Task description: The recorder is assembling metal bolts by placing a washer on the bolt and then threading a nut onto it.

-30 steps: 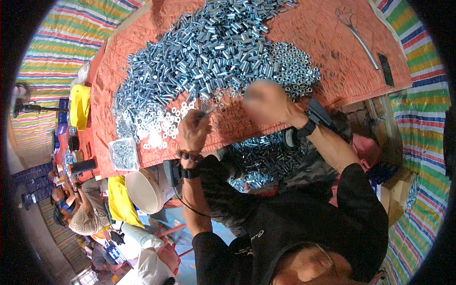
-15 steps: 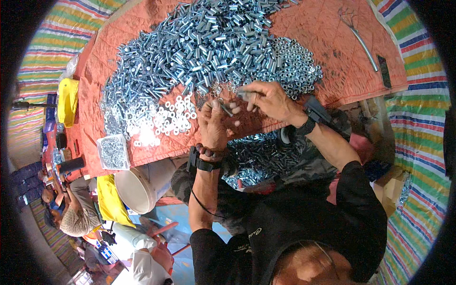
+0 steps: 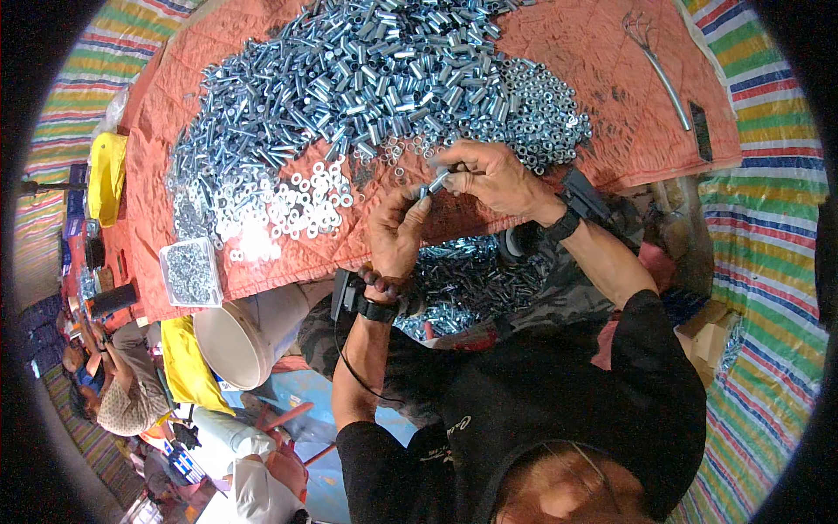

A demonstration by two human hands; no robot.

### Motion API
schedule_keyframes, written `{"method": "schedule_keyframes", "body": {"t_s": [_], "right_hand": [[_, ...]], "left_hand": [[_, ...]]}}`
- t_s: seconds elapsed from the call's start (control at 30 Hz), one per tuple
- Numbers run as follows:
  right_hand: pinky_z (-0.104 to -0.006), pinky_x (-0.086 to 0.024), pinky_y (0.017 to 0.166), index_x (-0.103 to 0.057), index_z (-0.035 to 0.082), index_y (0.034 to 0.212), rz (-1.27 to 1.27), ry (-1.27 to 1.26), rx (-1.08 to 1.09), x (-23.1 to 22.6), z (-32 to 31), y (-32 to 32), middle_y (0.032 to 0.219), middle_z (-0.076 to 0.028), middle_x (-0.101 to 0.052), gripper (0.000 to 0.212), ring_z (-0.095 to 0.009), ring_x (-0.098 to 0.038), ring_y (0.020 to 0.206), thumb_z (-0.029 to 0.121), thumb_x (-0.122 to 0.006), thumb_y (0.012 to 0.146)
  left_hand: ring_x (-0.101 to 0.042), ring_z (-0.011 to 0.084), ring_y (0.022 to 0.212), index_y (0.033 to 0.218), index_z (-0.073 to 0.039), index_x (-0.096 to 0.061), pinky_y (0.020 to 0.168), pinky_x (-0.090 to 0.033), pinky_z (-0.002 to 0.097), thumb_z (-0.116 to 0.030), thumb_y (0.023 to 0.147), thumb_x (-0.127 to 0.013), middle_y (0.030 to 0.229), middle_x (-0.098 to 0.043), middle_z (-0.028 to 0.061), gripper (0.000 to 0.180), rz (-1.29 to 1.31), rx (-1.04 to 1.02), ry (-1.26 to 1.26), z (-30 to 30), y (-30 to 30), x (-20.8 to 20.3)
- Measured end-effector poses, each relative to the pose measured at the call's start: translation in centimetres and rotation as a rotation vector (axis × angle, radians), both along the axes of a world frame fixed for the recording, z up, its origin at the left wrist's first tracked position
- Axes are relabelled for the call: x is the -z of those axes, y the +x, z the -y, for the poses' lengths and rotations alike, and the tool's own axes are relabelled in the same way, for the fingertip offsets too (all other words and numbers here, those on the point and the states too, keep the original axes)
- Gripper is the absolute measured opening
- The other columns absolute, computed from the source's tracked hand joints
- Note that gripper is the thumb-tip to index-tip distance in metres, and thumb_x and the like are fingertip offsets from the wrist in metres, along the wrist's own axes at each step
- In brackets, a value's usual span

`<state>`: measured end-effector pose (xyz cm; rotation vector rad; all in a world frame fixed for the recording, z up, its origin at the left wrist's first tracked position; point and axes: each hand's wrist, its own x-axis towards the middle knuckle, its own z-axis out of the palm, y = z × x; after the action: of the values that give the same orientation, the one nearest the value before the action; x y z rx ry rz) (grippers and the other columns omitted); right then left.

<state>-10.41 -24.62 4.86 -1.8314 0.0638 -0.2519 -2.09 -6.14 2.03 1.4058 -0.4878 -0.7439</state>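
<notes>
So, nearest the body, a mass of loose metal parts (image 3: 484, 288) lies below the edge, finished or not I cannot tell. Above, the left hand (image 3: 397, 234) and right hand (image 3: 502, 181) meet, fingers pinched nearly closed on a small metal piece (image 3: 439, 182), its joining seemingly incomplete. Beyond, white washers (image 3: 288, 208), nuts (image 3: 559, 122) and a heap of sleeves (image 3: 375, 74) cover much of the orange surface (image 3: 589, 52): plenty apparently left

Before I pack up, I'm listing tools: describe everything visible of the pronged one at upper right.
The pronged tool looks metallic: a silvery, rod-like handle with thin, curved prongs at its far end. It lies on the orange cloth, prongs toward the top of the view. A dark flat strip lies by the handle's near end; only the cloth clearly touches it.
</notes>
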Motion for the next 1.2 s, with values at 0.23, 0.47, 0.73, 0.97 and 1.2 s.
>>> {"method": "schedule_keyframes", "body": {"t_s": [0.23, 0.47, 0.73, 0.97, 1.2], "right_hand": [[-0.0215, -0.050, 0.073, -0.059, -0.001, 0.115, -0.075, 0.393, 0.066, 0.6, -0.2, 0.0, 0.096, -0.004, -0.065, 0.031, -0.009, -0.060, 0.084, 0.003, -0.064, 0.085], [-0.0259, -0.051, 0.072, -0.064, 0.003, 0.106, -0.038, -0.187, 0.039, -0.7, -1.3, -0.1, 0.095, -0.007, -0.068, 0.030, -0.012, -0.064, 0.082, 0.006, -0.071, 0.078], [-0.0235, -0.048, 0.060, -0.067, 0.002, 0.086, -0.023, -0.229, 0.070, 1.0, -1.7, 0.1, 0.079, -0.004, -0.066, 0.009, -0.008, -0.061, 0.072, 0.005, -0.070, 0.079], [-0.0228, -0.049, 0.055, -0.068, 0.001, 0.089, -0.273, 0.097, -0.008, 0.9, -3.4, 0.0, 0.076, -0.004, -0.066, 0.012, -0.008, -0.059, 0.062, 0.012, -0.065, 0.086], [-0.0242, -0.052, 0.056, -0.064, -0.002, 0.095, -0.395, 0.107, 0.003, 1.6, -4.4, 1.1, 0.072, -0.003, -0.062, 0.017, -0.009, -0.061, 0.062, 0.013, -0.056, 0.092]], "left_hand": [[-0.059, 0.0112, 0.082, 0.103, 0.003, -0.063, 0.074, -0.047, 0.0255, -0.008, 0.088, -0.061, 0.089, -0.066, 0.0055, 0.019, 0.194, -0.033, 0.140, -0.3, 0.0, -0.2], [-0.060, 0.0156, 0.095, 0.121, 0.003, -0.055, 0.081, -0.047, 0.0278, -0.005, 0.088, -0.058, 0.105, -0.065, 0.0108, 0.034, 0.249, 0.060, 0.105, -0.1, -0.7, -1.5], [-0.059, 0.0172, 0.104, 0.124, 0.002, -0.054, 0.084, -0.048, 0.0297, -0.005, 0.089, -0.057, 0.112, -0.063, 0.0125, 0.036, 0.018, 0.029, -0.039, -0.5, -0.5, -1.9], [-0.064, 0.0367, 0.066, 0.104, -0.004, -0.066, 0.055, -0.048, 0.0372, -0.001, 0.082, -0.058, 0.074, -0.062, 0.0225, 0.023, 0.531, 0.032, 0.184, -2.5, -0.7, -1.4], [-0.063, 0.0367, 0.062, 0.096, -0.004, -0.067, 0.054, -0.047, 0.0408, -0.004, 0.081, -0.059, 0.069, -0.061, 0.0225, 0.017, 0.632, 0.007, 0.248, -4.3, -0.7, -0.7]]}}
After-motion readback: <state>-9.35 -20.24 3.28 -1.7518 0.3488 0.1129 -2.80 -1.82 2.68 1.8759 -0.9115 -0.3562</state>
